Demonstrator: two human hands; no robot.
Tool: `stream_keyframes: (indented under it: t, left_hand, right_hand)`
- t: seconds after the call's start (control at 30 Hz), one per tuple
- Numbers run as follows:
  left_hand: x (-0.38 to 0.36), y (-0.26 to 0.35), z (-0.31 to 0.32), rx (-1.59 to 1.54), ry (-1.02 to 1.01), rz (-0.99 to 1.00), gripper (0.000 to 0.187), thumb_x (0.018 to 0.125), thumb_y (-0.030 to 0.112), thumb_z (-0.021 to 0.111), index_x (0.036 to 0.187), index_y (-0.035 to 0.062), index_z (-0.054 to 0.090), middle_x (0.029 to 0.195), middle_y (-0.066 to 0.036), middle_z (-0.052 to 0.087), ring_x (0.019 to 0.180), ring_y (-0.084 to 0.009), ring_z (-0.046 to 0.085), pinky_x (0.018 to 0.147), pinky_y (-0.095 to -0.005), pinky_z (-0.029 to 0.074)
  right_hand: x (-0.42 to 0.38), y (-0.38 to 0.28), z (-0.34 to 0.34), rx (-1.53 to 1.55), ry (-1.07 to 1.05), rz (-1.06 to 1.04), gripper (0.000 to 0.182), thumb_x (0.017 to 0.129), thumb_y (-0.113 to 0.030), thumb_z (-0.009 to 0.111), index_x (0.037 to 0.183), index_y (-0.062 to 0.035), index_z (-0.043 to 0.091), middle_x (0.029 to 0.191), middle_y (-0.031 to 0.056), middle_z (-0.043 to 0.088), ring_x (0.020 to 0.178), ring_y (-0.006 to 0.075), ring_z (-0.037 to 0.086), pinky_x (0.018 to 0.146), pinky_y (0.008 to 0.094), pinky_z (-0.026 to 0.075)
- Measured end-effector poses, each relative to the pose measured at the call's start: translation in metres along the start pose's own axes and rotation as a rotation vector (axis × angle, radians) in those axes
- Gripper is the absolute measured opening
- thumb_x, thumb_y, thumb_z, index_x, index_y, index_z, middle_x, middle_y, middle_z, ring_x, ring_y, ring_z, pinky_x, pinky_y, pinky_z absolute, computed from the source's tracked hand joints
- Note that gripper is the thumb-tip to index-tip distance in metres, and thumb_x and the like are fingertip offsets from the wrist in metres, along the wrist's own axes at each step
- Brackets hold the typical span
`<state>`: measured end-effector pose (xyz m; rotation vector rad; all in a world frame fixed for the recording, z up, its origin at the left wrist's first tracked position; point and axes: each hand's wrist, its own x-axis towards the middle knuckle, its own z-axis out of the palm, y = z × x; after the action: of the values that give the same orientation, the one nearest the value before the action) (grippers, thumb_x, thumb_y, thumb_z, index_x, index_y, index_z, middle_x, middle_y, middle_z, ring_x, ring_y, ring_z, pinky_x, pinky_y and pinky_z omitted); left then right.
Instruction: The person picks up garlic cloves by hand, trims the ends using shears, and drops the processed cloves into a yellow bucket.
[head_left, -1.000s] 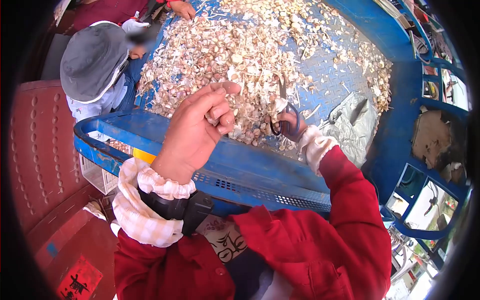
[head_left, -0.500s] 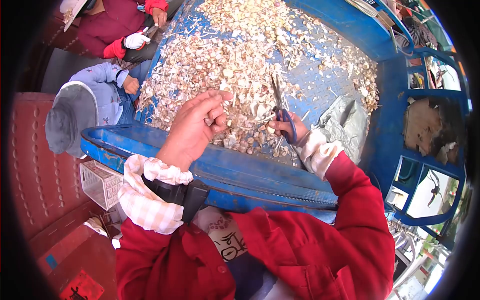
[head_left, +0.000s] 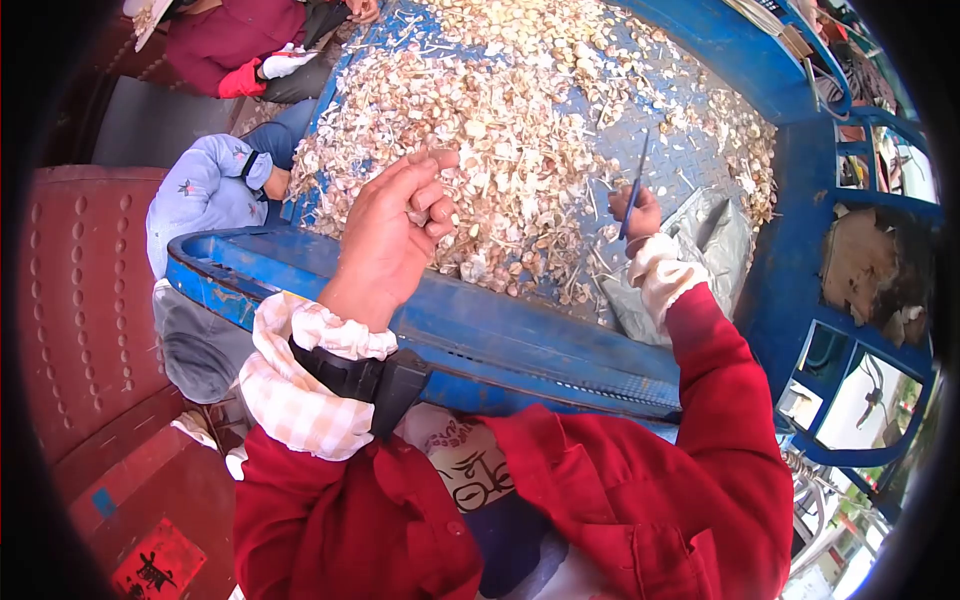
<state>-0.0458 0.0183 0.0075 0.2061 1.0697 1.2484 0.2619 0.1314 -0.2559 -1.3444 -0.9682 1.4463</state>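
Beneath my left hand [head_left: 392, 222] lies a broad heap of garlic [head_left: 470, 130], with loose cloves, bulbs, papery skins and cut stalks. The fingers of this hand are curled, and a small pale garlic clove [head_left: 417, 216] shows among them. My right hand [head_left: 640, 212] is closed round the blue handles of a pair of scissors [head_left: 635, 185], seen nearly edge-on with the blades pointing away from me. It is above the blue metal bed, right of the heap and beside a grey plastic sheet [head_left: 722, 250].
The blue rim [head_left: 500, 345] of the bed runs between me and the garlic. At the left sits a co-worker in a light blue sleeve [head_left: 208, 185]; beyond is another in maroon with a white glove [head_left: 285, 64]. A blue frame [head_left: 785, 190] stands at the right.
My right hand has moved right and away from the heap with the scissors, which have turned edge-on. My left hand stays nearly in place. The light-blue-sleeved co-worker's grey hat has shifted toward me.
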Motion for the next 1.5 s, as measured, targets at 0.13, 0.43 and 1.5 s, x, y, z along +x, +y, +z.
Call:
stream_keyframes:
  t: [0.13, 0.43, 1.5]
  left_hand:
    - [-0.001, 0.002, -0.003, -0.041, 0.039, 0.036, 0.022, 0.09, 0.01, 0.043, 0.106, -0.004, 0.05, 0.06, 0.004, 0.035, 0.06, -0.0084, 0.039, 0.053, -0.021, 0.032]
    - [-0.002, 0.001, -0.003, -0.101, 0.058, 0.025, 0.022, 0.091, 0.011, 0.045, 0.107, -0.0031, 0.051, 0.06, 0.005, 0.033, 0.061, -0.0081, 0.036, 0.053, -0.0213, 0.03]
    - [-0.001, -0.001, -0.009, -0.189, -0.038, -0.008, 0.035, 0.081, -0.002, 0.043, 0.115, -0.0022, 0.047, 0.091, -0.005, 0.05, 0.079, -0.014, 0.048, 0.068, -0.0249, 0.042]
  right_hand:
    - [-0.048, 0.034, 0.114, -0.671, -0.378, -0.226, 0.015, 0.073, -0.014, 0.067, 0.08, -0.0059, 0.056, 0.063, 0.0072, 0.055, 0.054, 0.0172, 0.048, 0.054, 0.0287, 0.042]
    - [-0.07, 0.101, 0.183, -1.075, -0.691, -0.46, 0.042, 0.063, -0.012, 0.068, 0.099, -0.0091, 0.048, 0.095, 0.0128, 0.058, 0.084, 0.033, 0.06, 0.07, 0.0424, 0.049]
    - [-0.05, 0.032, -0.101, -0.625, 0.237, 0.5, 0.043, 0.066, -0.033, 0.073, 0.09, 0.0019, 0.063, 0.064, 0.0071, 0.062, 0.057, 0.014, 0.06, 0.05, 0.027, 0.045]
